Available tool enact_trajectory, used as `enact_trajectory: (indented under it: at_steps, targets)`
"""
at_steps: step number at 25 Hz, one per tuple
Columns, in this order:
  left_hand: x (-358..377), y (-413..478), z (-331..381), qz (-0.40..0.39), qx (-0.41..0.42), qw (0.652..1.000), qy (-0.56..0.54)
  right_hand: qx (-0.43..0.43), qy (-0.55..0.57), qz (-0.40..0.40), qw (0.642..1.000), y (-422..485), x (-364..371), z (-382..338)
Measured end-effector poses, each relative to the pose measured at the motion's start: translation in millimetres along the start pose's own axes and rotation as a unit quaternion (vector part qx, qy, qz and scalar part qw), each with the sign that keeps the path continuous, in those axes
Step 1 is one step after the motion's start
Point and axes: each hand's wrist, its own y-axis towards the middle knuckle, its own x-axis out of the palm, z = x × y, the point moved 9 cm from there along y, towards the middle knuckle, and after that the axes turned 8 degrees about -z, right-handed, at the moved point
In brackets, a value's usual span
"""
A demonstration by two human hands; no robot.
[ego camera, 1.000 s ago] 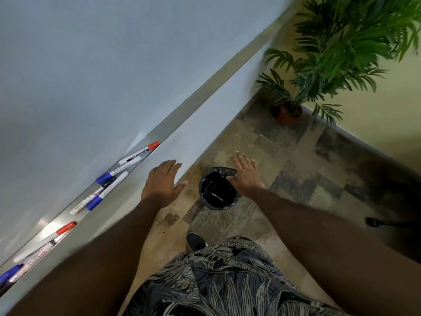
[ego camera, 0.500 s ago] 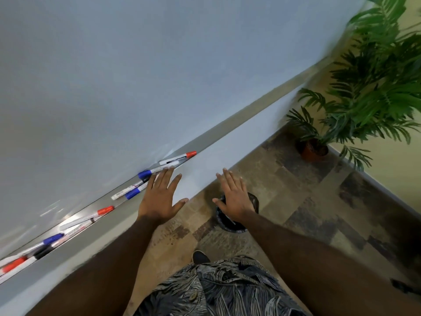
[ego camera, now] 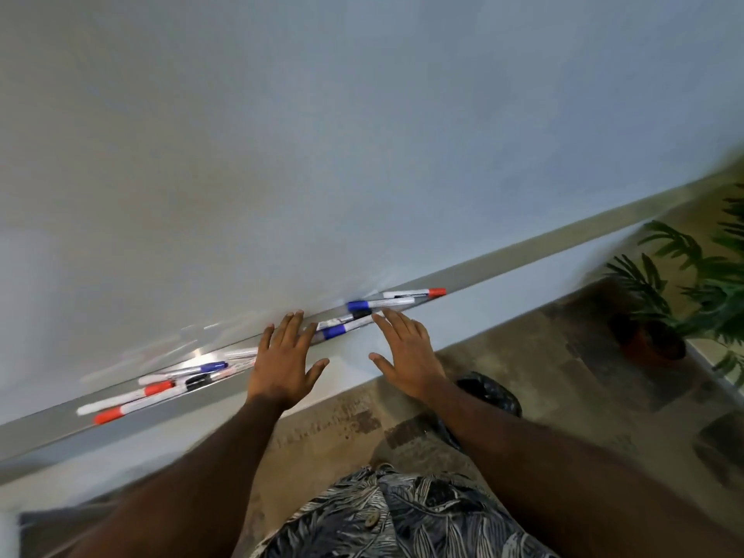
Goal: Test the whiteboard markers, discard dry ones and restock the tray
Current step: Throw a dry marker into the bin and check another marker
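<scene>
A metal marker tray [ego camera: 523, 255] runs along the bottom of the whiteboard [ego camera: 322, 134]. Several white markers with red, blue and black caps lie in it. One group holds a red-capped marker [ego camera: 414, 293] and a blue-capped marker [ego camera: 378, 304]; another group to the left has a red-capped marker [ego camera: 125, 395]. My left hand [ego camera: 284, 362] is open, fingers spread, its fingertips over the tray's edge. My right hand [ego camera: 404, 354] is open too, fingertips just below the blue-capped markers. Neither holds anything. A black-lined bin [ego camera: 493, 392] on the floor is partly hidden by my right forearm.
A potted palm [ego camera: 684, 300] in a brown pot stands on the tiled floor at the right, near the wall's corner. My patterned shirt [ego camera: 394, 517] fills the bottom middle.
Both hands rose from over the bin and floor to the marker tray. The view swung up and left, so the bin slid under my right forearm.
</scene>
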Motion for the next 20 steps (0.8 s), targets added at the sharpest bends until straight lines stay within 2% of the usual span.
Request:
enact_trajectory:
  at_steps: [4, 10, 15, 20]
  targets:
    - [-1, -8, -28, 0.000, -0.019, 0.999, -0.027, -0.048, -0.005, -0.009, 0.999, 32, 4, -42]
    - [8, -16, -55, 0.005, -0.030, 0.999, -0.044, -0.139, -0.021, 0.031, 0.990, 62, 7, -100]
    - [6, -22, -70, 0.021, -0.017, 0.998, -0.050, -0.155, -0.044, -0.048, 0.986, 85, 21, -134]
    - [2, -25, -75, 0.029, -0.014, 0.998, -0.054, -0.137, -0.081, -0.085, 0.984, 100, 28, -156]
